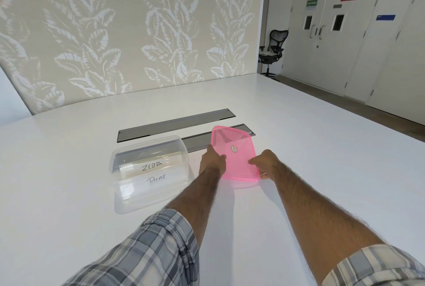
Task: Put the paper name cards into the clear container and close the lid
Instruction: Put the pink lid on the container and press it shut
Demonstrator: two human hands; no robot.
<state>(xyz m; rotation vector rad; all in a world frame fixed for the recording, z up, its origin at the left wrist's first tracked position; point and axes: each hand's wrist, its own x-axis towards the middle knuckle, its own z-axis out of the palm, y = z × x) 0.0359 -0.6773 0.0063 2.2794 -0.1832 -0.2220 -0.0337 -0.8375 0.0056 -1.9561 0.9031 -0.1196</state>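
A clear plastic container (pixel 128 196) stands open-topped on the white table (pixel 299 147), left of my hands. Inside it lie folded paper name cards (pixel 153 172); two show the handwritten words ZEBRA and DEAR. Just to its right I hold a translucent pink lid (pixel 234 159), tilted up off the table. My left hand (pixel 212 160) grips the lid's left edge. My right hand (pixel 264 162) grips its right front corner, thumb on top.
Two grey cable slots (pixel 174 124) are set into the table behind the container and lid. A leaf-patterned wall runs along the far side. A black office chair (pixel 273 50) and white double doors stand at the back right.
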